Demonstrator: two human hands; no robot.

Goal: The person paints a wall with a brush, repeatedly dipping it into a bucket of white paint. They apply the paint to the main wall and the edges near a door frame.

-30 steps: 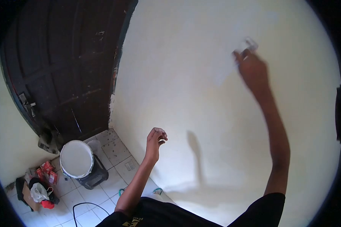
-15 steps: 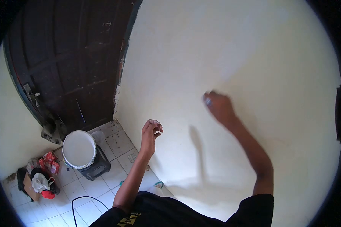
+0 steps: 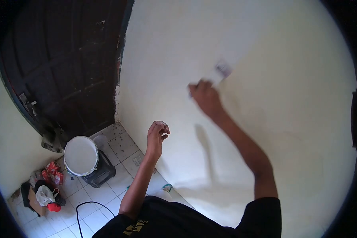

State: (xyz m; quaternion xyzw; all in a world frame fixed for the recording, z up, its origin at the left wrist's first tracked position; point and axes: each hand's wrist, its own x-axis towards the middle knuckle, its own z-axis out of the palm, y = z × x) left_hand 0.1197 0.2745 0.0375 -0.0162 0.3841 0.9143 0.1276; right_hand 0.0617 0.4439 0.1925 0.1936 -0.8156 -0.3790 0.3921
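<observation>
My right hand is raised in front of the cream wall, its fingers closed round a paintbrush. Motion blurs the brush, whose head points up and to the right near a paler streak on the wall. Lower and to the left, my left hand hovers with loosely bent fingers and the thumb apart from them. Nothing shows in it, and whitish smears mark its fingertips.
A white round-topped bucket rests on a dark base on the tiled floor. Beyond it is a dark brown door. Red packets and a white bag lie at lower left, with a black cable nearby.
My right hand has swept left and slightly upward, and the brush head now shows beyond the fingers. My left hand has barely moved. The view has shifted slightly.
</observation>
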